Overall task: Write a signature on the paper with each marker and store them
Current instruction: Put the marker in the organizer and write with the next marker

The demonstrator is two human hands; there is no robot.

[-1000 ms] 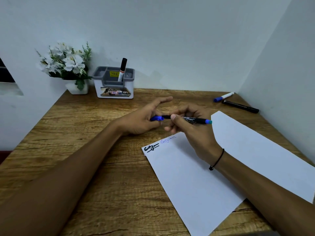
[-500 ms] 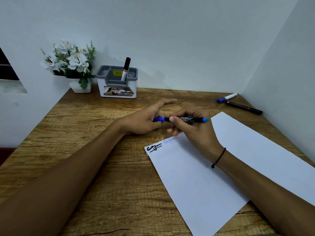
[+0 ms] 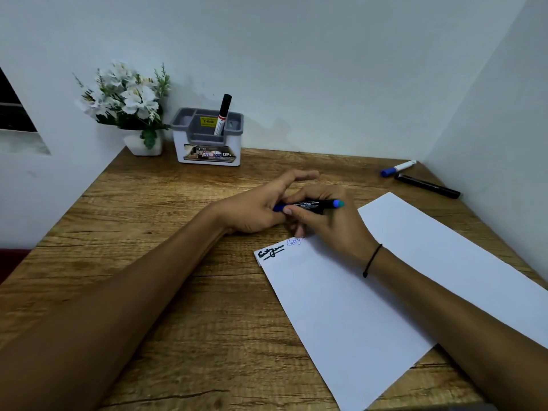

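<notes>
A black-barrelled blue marker lies level between my hands above the desk. My right hand grips its barrel, and my left hand pinches the blue cap at its left end, index finger stretched out. A white paper sheet lies under my right wrist, with a black signature and a thin blue one at its top left corner. At the back stands a grey and white holder with one black-capped marker upright in it.
A white marker with a blue cap and a black marker lie at the far right by the wall. A white flower pot stands left of the holder. Walls close the wooden desk at the back and right.
The gap between the blue cap and the barrel has closed; my hands have come together and the cap now sits against the marker's end.
</notes>
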